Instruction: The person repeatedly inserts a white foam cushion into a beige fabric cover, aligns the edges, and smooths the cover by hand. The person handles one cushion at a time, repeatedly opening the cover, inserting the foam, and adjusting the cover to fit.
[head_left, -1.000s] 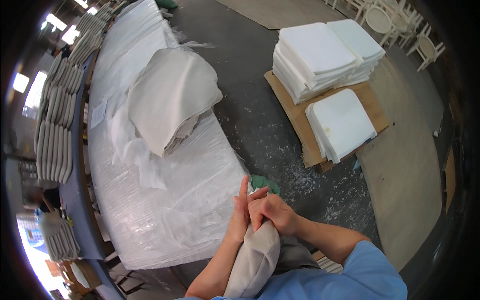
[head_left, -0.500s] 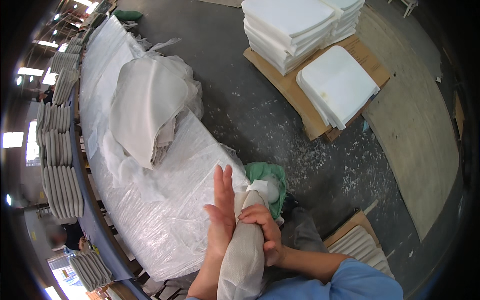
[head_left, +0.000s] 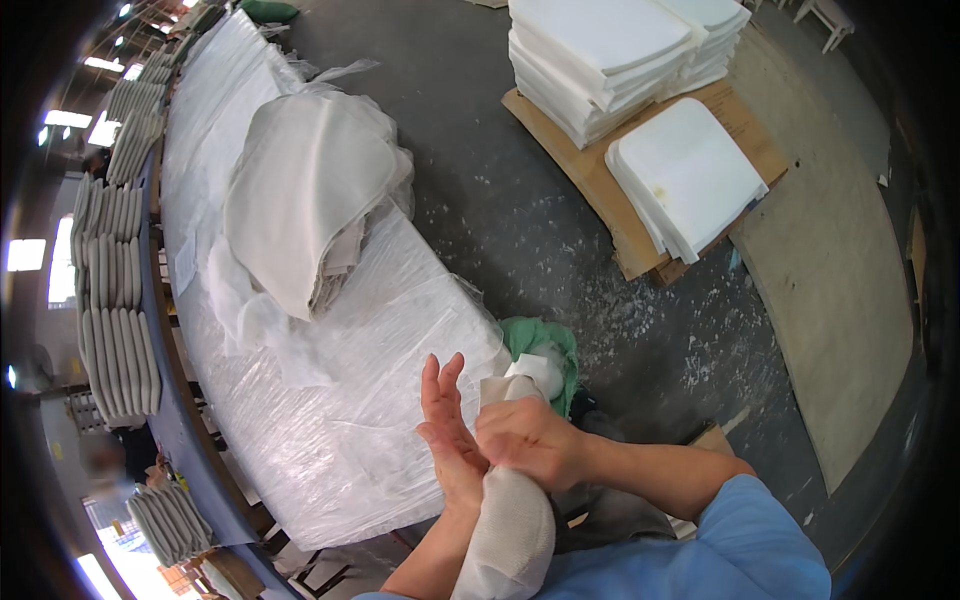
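A cream woven cushion cover (head_left: 512,535), stuffed and rounded at its lower end, stands upright against my body. White padding (head_left: 527,366) shows at its narrow top. My right hand (head_left: 535,440) is wrapped around the upper part of the cover, gripping it from the right side. On the other side, my left hand (head_left: 452,432) lies with its palm edge against the fabric, fingers stretched up and thumb apart. Just beyond the cover's top, a green bag (head_left: 565,350) holds white filling.
A plastic-wrapped table (head_left: 370,430) spans the left, bearing a pile of cream covers (head_left: 305,190) and loose white stuffing (head_left: 265,325). White foam pads (head_left: 685,165) lie on cardboard on the floor. Stacked grey cushions (head_left: 120,360) and a co-worker (head_left: 135,450) are at far left.
My right hand has moved across the cover toward the left hand and closed more tightly around it. The cover's lower part has swung slightly right. The view has shifted a little.
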